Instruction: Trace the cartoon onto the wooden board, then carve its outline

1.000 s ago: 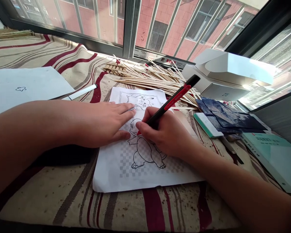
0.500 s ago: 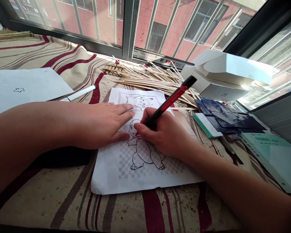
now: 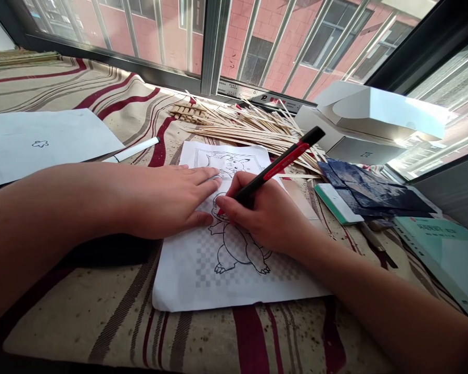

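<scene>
On paper [image 3: 179, 280], right hand [image 3: 269, 218] gripping pen [image 3: 284, 163]

And there's the pen [image 3: 286, 162], black barrel with a bold red stripe along it! Beneath it, the paper sheet [image 3: 179, 283] shows crisp black outlines over a grey-and-white checkerboard [image 3: 208, 259]. The tablecloth [image 3: 62, 311] sweeps past in beige with maroon and brown stripes, all speckled dark. Over on the right, mottled dark blue sheets [image 3: 374, 195] sit by a teal book [image 3: 448, 249], pale straw sticks [image 3: 253, 130] fan out, and beyond the glass, a red brick wall [image 3: 242, 36]!
</scene>
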Available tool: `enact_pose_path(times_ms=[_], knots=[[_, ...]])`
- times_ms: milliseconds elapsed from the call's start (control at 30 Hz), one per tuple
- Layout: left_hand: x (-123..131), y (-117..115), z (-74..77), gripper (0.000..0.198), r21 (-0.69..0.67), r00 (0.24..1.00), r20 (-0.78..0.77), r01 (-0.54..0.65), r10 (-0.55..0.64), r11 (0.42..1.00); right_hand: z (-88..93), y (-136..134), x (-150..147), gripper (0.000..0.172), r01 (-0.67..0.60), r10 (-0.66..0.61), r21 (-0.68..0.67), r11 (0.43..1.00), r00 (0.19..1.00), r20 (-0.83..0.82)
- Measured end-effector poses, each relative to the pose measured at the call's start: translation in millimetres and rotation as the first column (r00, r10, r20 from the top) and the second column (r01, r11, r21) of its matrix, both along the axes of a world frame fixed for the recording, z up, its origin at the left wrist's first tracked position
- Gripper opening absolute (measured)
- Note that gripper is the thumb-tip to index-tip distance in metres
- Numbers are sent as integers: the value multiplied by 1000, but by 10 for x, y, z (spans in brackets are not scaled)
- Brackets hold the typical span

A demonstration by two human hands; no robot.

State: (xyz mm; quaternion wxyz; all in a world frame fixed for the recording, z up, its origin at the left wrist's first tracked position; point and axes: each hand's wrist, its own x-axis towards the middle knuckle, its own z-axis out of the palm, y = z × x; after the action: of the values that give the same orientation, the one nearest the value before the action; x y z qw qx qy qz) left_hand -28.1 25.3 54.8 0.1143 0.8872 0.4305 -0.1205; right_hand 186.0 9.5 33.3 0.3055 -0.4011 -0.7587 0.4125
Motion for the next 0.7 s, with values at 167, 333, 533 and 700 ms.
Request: enact_pose_path(times_ms=[167,333,533,700], knots=[[2,2,-4,81,-2,1000,3,-2,2,1000,-2,1,-3,28,6,-6,2,1000,1000,8],[-7,3,-13,82,-10,1000,26,-12,12,1000,9,6,-6,31,-10,10,-17,1000,1000,26],[-25,2,-23,81,14,999,39,15,-15,1000,15,12,10,32,-8,9,-44,999,1000,18],[-33,5,-22,83,-2,999,38,16,-16,1000,-6,15,18,30,28,-27,-19,999,999,42]])
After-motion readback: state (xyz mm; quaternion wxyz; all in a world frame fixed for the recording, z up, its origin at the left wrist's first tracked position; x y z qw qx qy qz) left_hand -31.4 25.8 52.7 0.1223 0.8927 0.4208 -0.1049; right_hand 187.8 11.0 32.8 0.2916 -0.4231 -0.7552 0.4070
